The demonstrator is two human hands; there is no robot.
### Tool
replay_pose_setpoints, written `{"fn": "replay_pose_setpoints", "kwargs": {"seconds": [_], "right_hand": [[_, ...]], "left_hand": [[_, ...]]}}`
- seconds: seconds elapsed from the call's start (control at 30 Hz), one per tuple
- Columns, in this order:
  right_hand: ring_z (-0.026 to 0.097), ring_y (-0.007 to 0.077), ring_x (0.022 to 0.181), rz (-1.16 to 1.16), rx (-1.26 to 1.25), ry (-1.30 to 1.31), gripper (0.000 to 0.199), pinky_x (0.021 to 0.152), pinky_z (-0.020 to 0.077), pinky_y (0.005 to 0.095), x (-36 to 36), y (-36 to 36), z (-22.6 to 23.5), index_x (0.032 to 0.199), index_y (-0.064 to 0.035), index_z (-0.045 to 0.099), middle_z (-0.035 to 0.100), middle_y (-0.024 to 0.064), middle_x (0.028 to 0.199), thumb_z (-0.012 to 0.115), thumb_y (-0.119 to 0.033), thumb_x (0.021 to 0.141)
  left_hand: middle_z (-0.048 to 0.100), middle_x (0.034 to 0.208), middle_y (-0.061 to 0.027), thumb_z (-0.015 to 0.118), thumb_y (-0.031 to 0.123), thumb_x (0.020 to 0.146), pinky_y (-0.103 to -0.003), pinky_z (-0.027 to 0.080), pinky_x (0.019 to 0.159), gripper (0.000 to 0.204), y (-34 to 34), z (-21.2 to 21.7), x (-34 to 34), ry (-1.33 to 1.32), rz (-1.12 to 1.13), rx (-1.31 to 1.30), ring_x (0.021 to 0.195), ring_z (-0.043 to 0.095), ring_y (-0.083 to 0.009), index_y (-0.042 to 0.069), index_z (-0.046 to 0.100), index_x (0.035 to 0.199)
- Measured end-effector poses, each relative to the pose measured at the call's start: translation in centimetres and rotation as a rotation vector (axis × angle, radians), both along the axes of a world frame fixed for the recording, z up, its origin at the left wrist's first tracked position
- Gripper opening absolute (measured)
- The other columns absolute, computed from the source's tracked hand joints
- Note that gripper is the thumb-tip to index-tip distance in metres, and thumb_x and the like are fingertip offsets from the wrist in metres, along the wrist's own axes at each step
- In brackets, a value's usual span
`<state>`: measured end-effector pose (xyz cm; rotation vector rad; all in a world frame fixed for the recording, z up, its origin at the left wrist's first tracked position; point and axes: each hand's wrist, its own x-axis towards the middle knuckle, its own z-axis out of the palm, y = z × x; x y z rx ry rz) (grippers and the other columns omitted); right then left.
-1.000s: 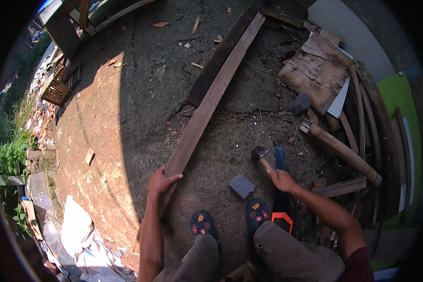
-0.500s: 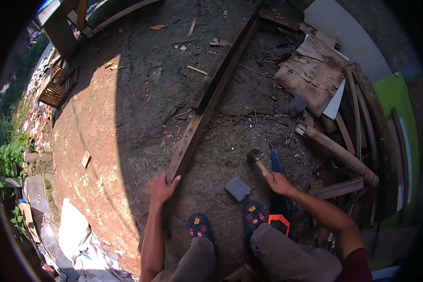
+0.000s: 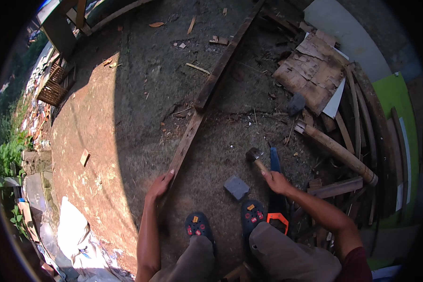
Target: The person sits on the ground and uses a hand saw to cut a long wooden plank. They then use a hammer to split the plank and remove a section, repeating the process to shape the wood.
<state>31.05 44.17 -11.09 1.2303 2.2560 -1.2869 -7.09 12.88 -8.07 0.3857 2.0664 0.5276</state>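
A long wooden beam point(image 3: 185, 141) runs from near my feet toward the far side, and a darker length of wood point(image 3: 225, 61) lies along its far part. My left hand point(image 3: 160, 184) grips the beam's near end, the thumb along its upper edge and the other fingers mostly hidden. In my right hand point(image 3: 278, 183) is a hammer point(image 3: 261, 165), held by its wooden handle, its dark head pointing away from me above the ground. Just below the hammer sits a grey block point(image 3: 237, 187). A handsaw with an orange handle point(image 3: 279, 217) lies beside my right foot, partly behind my right hand.
To the right are piled wood scraps, a round pole point(image 3: 340, 152), a peeling board point(image 3: 310, 70) and a green panel point(image 3: 392, 98). A dark stone point(image 3: 296, 104) lies by the board. On the left are a white sack point(image 3: 75, 230) and a woven basket point(image 3: 54, 87).
The beam has rolled over, so the dark gap along its far part no longer shows. My left hand has shifted slightly left and toward me. The right hand and hammer have barely moved.
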Motion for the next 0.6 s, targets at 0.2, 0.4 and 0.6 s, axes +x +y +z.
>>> {"fn": "replay_pose_setpoints", "kwargs": {"seconds": [0.2, 0.4, 0.6], "right_hand": [[0.070, 0.0458, 0.085, 0.004, -0.001, -0.077, 0.069, 0.074, 0.0517, 0.0506, -0.6, 0.0, 0.6, 0.093, 0.0066, 0.067, 0.068, 0.0277, 0.081, 0.049, -0.059, 0.101], [0.056, 0.0155, 0.058, -0.029, -0.065, 0.105, 0.058, 0.055, 0.0442, 0.0352, -6.9, -4.0, 7.2, 0.082, -0.0046, 0.061, 0.058, 0.0058, 0.065, 0.054, -0.059, 0.100], [0.042, 0.0073, 0.048, -0.053, -0.203, 1.020, 0.057, 0.044, 0.0348, 0.0233, -20.7, -1.9, 32.6, 0.100, -0.0068, 0.050, 0.046, 0.0010, 0.064, 0.037, -0.062, 0.105]], "left_hand": [[0.070, 0.100, -0.0319, 0.040, 0.068, 0.099, -0.053, 0.051, 0.089, 0.076, 1.0, -0.2, 3.2, 0.460, 0.036, -0.055, 0.100, 0.066, -0.0494, -0.001, 0.070, 0.112], [0.069, 0.089, -0.0313, 0.040, 0.065, 0.100, -0.057, 0.052, 0.081, 0.072, 1.6, -0.3, 3.4, 0.578, 0.113, -0.032, 0.090, 0.067, -0.0497, 0.000, 0.070, 0.097], [0.069, 0.089, -0.0306, 0.049, 0.066, 0.095, -0.057, 0.052, 0.079, 0.070, 0.4, -1.1, 3.3, 0.632, 0.219, 0.041, 0.088, 0.067, -0.0487, -0.001, 0.070, 0.089]]}}
